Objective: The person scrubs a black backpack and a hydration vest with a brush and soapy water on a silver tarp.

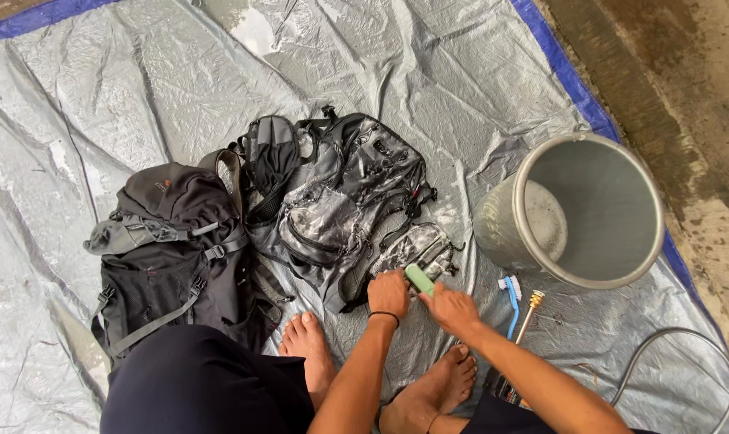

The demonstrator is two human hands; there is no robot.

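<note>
The right hand (453, 309) grips a green brush (419, 278), its head on the soapy flap of the grey backpack (344, 205) lying on the tarp (99, 88). The left hand (389, 292) presses on that flap just beside the brush, fingers curled, possibly pinching fabric. A black backpack (167, 249) lies to the left. A grey bucket (577, 210), blue toothbrush (512, 304) and hose (670, 362) lie to the right.

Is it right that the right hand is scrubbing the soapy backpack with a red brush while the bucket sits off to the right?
Not quite. The head view shows the brush in the right hand is pale green, not red. It does work the soapy backpack, with the bucket to the right.
</note>
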